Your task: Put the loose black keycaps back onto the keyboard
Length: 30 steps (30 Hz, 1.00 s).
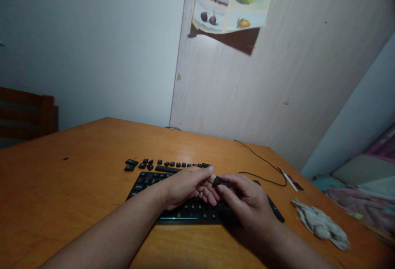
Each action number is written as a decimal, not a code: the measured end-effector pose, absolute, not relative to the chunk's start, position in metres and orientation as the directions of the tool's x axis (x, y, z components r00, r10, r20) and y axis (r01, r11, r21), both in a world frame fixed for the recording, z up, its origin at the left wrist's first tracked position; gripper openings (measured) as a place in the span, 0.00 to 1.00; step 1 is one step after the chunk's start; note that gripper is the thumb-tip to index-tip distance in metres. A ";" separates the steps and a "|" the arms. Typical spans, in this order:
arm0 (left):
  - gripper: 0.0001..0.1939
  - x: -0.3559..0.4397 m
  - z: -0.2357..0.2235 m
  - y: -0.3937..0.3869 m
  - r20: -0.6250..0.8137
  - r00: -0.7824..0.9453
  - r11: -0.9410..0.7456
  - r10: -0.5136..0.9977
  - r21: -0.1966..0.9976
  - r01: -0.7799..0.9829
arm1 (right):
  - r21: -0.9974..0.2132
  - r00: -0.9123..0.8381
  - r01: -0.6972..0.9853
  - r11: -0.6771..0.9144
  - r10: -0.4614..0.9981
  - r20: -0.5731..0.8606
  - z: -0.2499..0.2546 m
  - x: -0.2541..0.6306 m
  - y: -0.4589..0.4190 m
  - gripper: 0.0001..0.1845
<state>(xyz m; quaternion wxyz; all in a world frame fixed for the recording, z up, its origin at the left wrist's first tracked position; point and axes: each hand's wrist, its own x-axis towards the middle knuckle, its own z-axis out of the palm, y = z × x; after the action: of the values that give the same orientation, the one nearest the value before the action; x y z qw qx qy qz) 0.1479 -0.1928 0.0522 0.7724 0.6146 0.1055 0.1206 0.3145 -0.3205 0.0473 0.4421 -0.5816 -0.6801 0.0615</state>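
Note:
A black keyboard (pixel 177 217) lies on the table below both hands, with keycaps on its left part and bare key positions along its near side. My right hand (pixel 247 199) pinches a small black keycap (pixel 217 181) between thumb and fingers, above the keyboard. Close beside it, my left hand (pixel 193 186) is turned partly palm up with its fingers loosely spread and slightly bent; its fingertips are near the keycap, and I cannot tell whether they touch it. Loose keycaps (pixel 159 162) lie in a rough row behind the keyboard, with a long space bar (pixel 168 169) among them.
On the right of the wooden table (pixel 77 203) lie a crumpled pale cloth (pixel 321 221), a thin white stick (pixel 287 178) and a black cable (pixel 262 156). One small black piece (pixel 66 158) lies far left. A wooden chair (pixel 27 112) stands beyond the left edge.

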 end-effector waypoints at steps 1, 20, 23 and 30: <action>0.28 0.147 0.053 -0.192 -0.018 0.945 0.213 0.327 0.976 -0.056 | -0.608 0.071 0.728 0.318 0.847 0.527 0.047 0.314 -0.320 0.11; 0.19 0.140 0.065 -0.194 0.047 0.895 -0.037 0.443 0.999 -0.034 | -0.482 0.032 0.834 0.267 0.850 0.525 0.059 0.333 -0.321 0.10; 0.21 0.135 0.074 -0.188 0.096 0.785 -0.067 0.612 0.995 -0.070 | -0.441 0.052 0.879 0.180 0.884 0.465 0.063 0.350 -0.322 0.11; 0.19 0.125 0.075 -0.154 0.232 0.438 -0.166 0.869 0.969 -0.186 | -0.329 -0.041 0.938 0.107 0.979 0.201 0.062 0.358 -0.324 0.12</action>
<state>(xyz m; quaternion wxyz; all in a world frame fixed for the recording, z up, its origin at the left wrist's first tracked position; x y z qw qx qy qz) 0.1251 -0.1538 0.0754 0.5833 0.6154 0.2774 0.4518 0.3576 -0.3243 0.0621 0.1894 -0.6659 -0.7196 0.0536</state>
